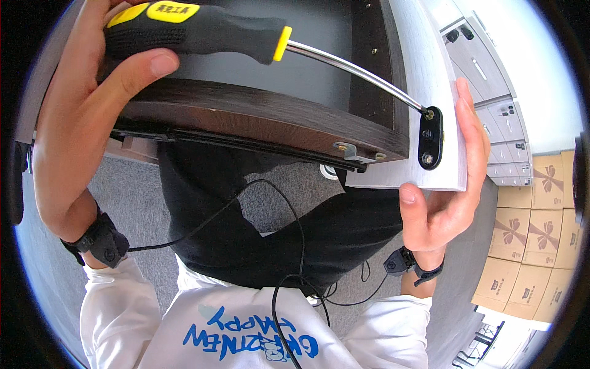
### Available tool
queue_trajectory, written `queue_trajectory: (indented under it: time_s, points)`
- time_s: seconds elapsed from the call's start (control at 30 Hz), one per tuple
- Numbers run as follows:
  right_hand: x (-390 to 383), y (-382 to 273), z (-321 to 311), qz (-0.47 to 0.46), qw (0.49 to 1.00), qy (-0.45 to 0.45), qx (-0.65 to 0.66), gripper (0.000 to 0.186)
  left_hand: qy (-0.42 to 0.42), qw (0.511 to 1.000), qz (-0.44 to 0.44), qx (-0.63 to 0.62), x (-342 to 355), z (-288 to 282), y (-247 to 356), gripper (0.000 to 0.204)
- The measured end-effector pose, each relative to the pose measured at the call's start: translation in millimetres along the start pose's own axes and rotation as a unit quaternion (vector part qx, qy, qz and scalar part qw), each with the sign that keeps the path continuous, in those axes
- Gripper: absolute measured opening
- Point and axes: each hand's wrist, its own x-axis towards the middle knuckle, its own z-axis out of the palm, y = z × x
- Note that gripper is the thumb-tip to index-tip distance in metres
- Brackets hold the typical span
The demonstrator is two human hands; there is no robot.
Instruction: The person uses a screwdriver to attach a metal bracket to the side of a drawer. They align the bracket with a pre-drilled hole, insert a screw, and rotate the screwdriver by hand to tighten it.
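Note:
In my left hand (83, 120) is a screwdriver (209, 31) with a black and yellow handle, my thumb lying along its lower side. Its metal shaft reaches right, and the tip sits at the upper screw (429, 114) of a black oblong plate (429, 138). A second screw shows at the plate's lower end. The plate lies on the edge area of a white panel (424, 74), which joins a dark brown drawer box (264, 111). My right hand (452, 209) grips the panel's near right corner, thumb in front and fingers along the outer face.
A black slide rail (246, 147) with a metal bracket (347, 149) runs along the drawer's near side, above my lap. Black cables (283, 197) hang between my wrist straps. Grey cabinets (491, 98) and stacked cardboard boxes (531, 246) stand at the right.

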Motion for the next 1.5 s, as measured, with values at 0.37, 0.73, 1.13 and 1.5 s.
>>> queue_trajectory:
  time_s: [0.37,0.73,1.13,1.5]
  points:
    - [-0.9,1.6,2.5,-0.008,1.0,0.008,-0.003,0.072,-0.006,0.998,-0.003,-0.062,10.4,0.3,5.7,0.049]
    - [1.1,1.7,3.1,-0.019,1.0,0.009,0.018,0.07,-0.07,0.991,0.101,-0.054,12.7,0.2,25.0,0.039]
    - [-2.3,0.6,5.0,-0.013,0.999,0.022,0.023,0.07,-0.042,0.989,-0.015,-0.139,9.4,-2.9,18.7,0.04]
    - [0.7,-0.9,4.6,-0.018,0.999,0.023,0.03,0.067,-0.011,0.992,0.101,-0.07,19.8,-1.9,11.1,0.043]
